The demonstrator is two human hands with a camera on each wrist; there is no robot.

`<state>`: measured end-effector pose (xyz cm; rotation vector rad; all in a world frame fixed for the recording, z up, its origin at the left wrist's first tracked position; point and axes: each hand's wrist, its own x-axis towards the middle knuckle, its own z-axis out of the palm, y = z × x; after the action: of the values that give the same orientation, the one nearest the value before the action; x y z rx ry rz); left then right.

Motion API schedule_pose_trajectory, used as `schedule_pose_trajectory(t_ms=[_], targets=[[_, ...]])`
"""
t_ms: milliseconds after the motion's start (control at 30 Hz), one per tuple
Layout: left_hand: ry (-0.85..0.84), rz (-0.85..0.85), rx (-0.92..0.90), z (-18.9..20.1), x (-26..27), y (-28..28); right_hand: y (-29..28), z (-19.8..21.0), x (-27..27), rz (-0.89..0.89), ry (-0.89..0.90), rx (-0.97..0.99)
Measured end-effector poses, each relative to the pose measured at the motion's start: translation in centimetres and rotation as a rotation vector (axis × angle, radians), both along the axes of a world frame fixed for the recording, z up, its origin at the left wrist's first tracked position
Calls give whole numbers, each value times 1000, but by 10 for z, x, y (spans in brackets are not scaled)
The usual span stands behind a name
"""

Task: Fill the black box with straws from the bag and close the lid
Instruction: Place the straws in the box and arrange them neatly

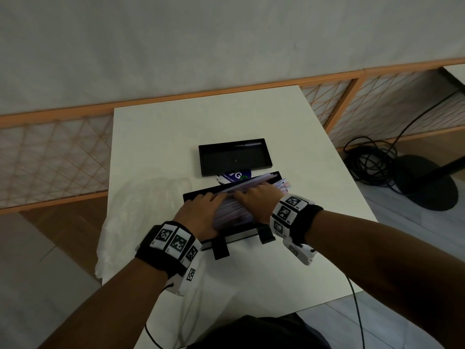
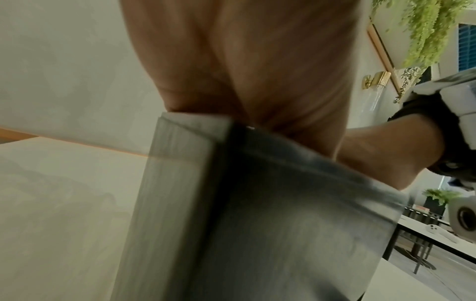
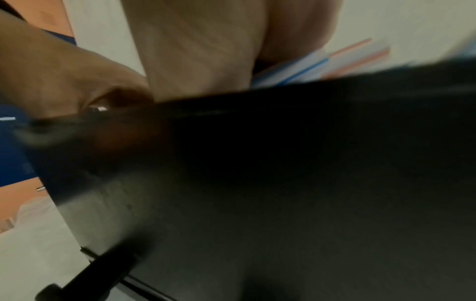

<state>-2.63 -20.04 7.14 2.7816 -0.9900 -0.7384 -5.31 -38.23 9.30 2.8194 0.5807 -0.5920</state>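
The black box (image 1: 241, 237) stands on the white table (image 1: 176, 137), heaped with paper-wrapped straws (image 1: 234, 212) whose ends stick out past its right end. My left hand (image 1: 206, 205) and right hand (image 1: 254, 197) lie flat side by side on top of the heap, fingers straight. The lid (image 1: 234, 157) rests inside-up just behind the box. The clear plastic bag (image 1: 141, 205) lies crumpled to the left. The left wrist view shows my palm (image 2: 244, 61) over the box corner (image 2: 257, 224). In the right wrist view, straws (image 3: 322, 63) show above the box wall (image 3: 283, 183).
A blue printed card (image 1: 234, 176) lies between box and lid. Two black latches (image 1: 221, 249) jut from the box's front. Cables and a black pedestal base (image 1: 427, 182) sit on the floor to the right. A wooden lattice partition (image 1: 50, 152) runs behind the table.
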Motion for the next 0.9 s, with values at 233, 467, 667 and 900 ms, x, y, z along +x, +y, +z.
schedule_pose_trajectory(t_ms=[233,467,667,900], targets=[[-3,39,-38,2,-3,1,-7,1,-3,-30,-55,118],[-76,-4,-80,33,5,4,-12,11,-5,-54,-145,154],[-65,16,-79,38,7,2,-12,9,-10,-85,-175,216],[9,71,-149,26,4,7,-10,-4,-11,-94,-145,327]])
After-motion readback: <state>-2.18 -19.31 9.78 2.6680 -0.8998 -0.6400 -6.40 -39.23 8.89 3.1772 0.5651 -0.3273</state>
